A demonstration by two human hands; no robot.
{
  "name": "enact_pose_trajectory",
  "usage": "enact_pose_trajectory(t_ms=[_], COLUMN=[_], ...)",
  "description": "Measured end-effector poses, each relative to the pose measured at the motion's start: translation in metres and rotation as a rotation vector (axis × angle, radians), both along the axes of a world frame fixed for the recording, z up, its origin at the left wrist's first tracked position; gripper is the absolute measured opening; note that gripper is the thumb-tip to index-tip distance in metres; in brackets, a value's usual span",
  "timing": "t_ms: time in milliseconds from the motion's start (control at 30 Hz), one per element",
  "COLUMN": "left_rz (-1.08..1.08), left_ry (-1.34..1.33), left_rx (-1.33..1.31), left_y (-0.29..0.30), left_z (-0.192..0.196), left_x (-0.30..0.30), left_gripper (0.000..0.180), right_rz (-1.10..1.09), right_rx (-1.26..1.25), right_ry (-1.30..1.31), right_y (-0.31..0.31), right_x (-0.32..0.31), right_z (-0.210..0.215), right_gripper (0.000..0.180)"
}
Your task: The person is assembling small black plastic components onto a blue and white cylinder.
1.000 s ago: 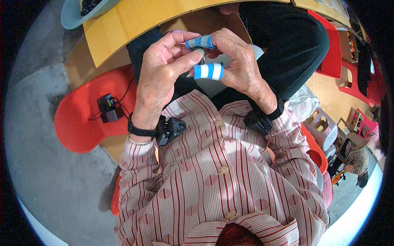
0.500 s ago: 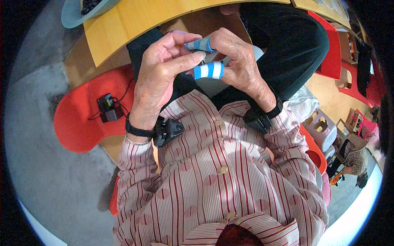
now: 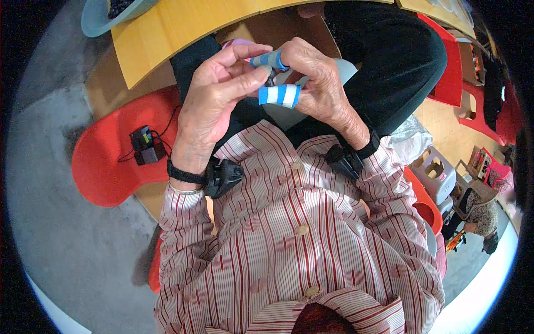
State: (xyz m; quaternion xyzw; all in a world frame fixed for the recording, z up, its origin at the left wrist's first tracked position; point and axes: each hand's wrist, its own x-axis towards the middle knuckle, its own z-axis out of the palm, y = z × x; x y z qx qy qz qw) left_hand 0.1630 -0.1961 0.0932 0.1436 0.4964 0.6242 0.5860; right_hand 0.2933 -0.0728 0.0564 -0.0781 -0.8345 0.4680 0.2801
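Above my lap my two hands meet, fingertips almost touching. A small black piece (image 3: pixel 271 78) shows between them, too small and too covered to name. My left hand (image 3: pixel 208 97) closes thumb and forefinger at one side of this piece. My right hand (image 3: pixel 325 86) pinches it from the other side. Blue-and-white striped tape (image 3: pixel 279 96) wraps the right thumb, and similar tape covers the right forefinger. Beneath the hands lies a pale, smooth thing (image 3: pixel 346 70), partly hidden. Something pink (image 3: pixel 239 42) peeks out behind the left fingers.
A yellow wooden table (image 3: pixel 167 36) curves ahead of me, with a light blue basin (image 3: pixel 93 23) of small dark pieces at its left. On a red chair (image 3: pixel 105 161) to my left sits a black device (image 3: pixel 146 147) with cables. Stools and another person (image 3: pixel 483 217) are at right.
Both hands have shifted slightly to the left, and the right thumb has tipped a little. The small black piece shows more between the fingers. More of the pink thing is visible.
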Motion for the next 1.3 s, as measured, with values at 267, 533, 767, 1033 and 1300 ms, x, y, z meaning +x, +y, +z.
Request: enact_pose_trajectory(t_ms=[267,533,767,1033,1300], left_rz=[-0.064,-0.059,-0.034,-0.042,-0.015], left_ry=[0.192,0.270,0.274,0.248,0.101], left_rx=[0.005,-0.026,0.010,-0.023,-0.008], left_y=[0.003,0.006,0.006,0.004,0.004], left_z=[0.003,-0.004,-0.012,-0.008,-0.009], left_x=[-0.002,0.003,0.003,0.004,0.006], left_gripper=[0.031,0.031,0.029,0.028,0.032], right_rz=[-0.044,-0.069,-0.090,-0.067,-0.023], right_rx=[0.065,0.086,0.134,0.091,0.008], right_ry=[-0.038,-0.098,-0.127,-0.094,-0.113], right_y=[-0.002,-0.004,-0.005,-0.005,-0.004], right_x=[-0.001,0.003,0.002,0.004,0.004], right_z=[0.000,-0.001,0.006,0.000,0.003], right_gripper=[0.044,0.042,0.032,0.038,0.037])
